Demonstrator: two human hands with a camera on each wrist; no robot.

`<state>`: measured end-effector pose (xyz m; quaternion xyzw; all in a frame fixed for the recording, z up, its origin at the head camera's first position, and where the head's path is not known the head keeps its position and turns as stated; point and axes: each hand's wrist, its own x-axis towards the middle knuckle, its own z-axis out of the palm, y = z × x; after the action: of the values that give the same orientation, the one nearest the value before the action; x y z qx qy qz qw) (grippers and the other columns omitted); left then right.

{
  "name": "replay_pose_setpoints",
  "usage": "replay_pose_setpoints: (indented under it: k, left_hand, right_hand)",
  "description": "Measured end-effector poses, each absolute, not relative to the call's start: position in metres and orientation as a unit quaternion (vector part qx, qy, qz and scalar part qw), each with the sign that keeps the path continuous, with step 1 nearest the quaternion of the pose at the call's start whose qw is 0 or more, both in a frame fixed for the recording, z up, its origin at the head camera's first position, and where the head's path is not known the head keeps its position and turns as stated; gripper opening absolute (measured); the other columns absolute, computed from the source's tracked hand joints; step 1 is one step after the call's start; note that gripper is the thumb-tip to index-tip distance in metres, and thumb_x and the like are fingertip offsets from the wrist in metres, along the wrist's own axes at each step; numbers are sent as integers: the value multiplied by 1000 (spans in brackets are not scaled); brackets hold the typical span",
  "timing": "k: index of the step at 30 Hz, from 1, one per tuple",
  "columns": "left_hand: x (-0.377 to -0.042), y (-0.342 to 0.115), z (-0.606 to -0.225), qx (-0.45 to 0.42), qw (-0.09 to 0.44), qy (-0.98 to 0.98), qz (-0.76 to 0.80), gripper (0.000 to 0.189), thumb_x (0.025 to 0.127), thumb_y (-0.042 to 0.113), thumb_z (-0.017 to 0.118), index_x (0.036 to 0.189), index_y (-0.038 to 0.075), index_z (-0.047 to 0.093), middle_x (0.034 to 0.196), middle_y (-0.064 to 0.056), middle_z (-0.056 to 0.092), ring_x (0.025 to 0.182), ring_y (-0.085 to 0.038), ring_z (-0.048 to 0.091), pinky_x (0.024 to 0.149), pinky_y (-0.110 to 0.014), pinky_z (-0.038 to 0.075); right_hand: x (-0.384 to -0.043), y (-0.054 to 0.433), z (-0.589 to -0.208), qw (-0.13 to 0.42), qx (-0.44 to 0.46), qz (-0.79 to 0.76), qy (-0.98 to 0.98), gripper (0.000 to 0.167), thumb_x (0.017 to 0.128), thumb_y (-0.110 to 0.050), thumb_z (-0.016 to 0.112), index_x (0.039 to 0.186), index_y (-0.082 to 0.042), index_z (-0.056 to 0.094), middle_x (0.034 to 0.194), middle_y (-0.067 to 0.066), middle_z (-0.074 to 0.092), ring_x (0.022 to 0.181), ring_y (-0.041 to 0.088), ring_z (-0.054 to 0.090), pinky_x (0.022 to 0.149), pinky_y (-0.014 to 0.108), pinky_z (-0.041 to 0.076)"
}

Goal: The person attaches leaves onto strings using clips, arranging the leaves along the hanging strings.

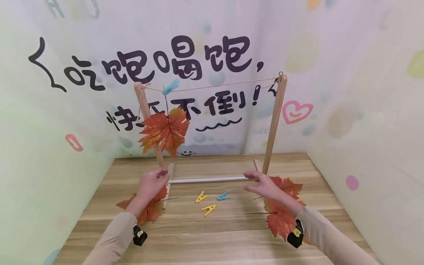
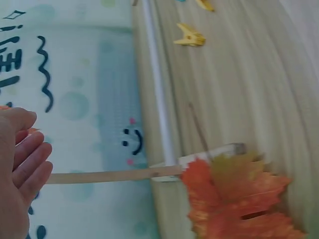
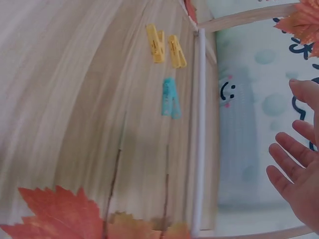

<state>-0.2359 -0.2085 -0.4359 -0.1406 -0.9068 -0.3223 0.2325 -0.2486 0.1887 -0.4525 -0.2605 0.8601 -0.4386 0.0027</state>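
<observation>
One orange-red artificial maple leaf [image 1: 165, 130] hangs by its stem from a string [image 1: 225, 84], held by a blue clothespin [image 1: 170, 87] near the left post. My left hand [image 1: 153, 186], fingers loosely bent and holding nothing, hovers over another leaf [image 1: 150, 209] at the frame's left foot. On the right, my empty right hand [image 1: 263, 184] is spread above a pair of leaves [image 1: 281, 222]. Between the hands lie two yellow clothespins [image 1: 208, 210] and a blue clothespin [image 1: 223, 196]. The right wrist view shows those clothespins and the right hand's [image 3: 296, 159] spread fingers.
A wooden frame has a left post [image 1: 149, 110], a right post [image 1: 275, 121] and a white crossbar [image 1: 208, 180] low between them. It stands on a wood-grain table [image 1: 185, 239]. Printed walls [image 1: 212, 22] enclose the back and sides.
</observation>
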Motion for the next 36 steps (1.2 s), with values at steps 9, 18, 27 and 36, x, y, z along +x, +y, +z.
replay_pose_setpoints:
  k: [9, 18, 27, 36]
  left_hand:
    - [-237, -212, -495, -106, 161, -932, -308, 14, 76, 5, 69, 89, 1, 68, 75, -9, 65, 63, -18, 55, 60, -35, 47]
    - [-241, -210, -530, -115, 165, -944, -262, 15, 72, 4, 68, 87, 2, 67, 76, -8, 65, 64, -20, 56, 61, -38, 46]
    - [-239, -209, -541, -124, 130, -951, -250, 10, 71, 1, 69, 81, 2, 67, 80, -9, 66, 77, -27, 62, 69, -42, 49]
    - [-237, -210, -546, -132, 137, -951, -242, 6, 73, 1, 70, 73, 6, 67, 72, -4, 66, 70, -23, 63, 66, -40, 49]
  right_hand:
    - [-251, 189, -481, 33, -227, -434, 871, 44, 83, -20, 66, 120, -1, 55, 116, 13, 58, 108, 30, 51, 92, 52, 37]
    - [-249, 192, -496, 41, -208, -444, 871, 42, 82, -21, 67, 117, -1, 57, 114, 18, 58, 105, 33, 52, 87, 49, 42]
    - [-246, 190, -506, 39, -212, -448, 868, 44, 82, -20, 67, 117, 3, 55, 113, 22, 58, 103, 34, 53, 86, 51, 42]
    - [-241, 187, -506, 55, -209, -455, 864, 41, 83, -21, 66, 117, -1, 56, 114, 21, 57, 105, 35, 52, 86, 49, 42]
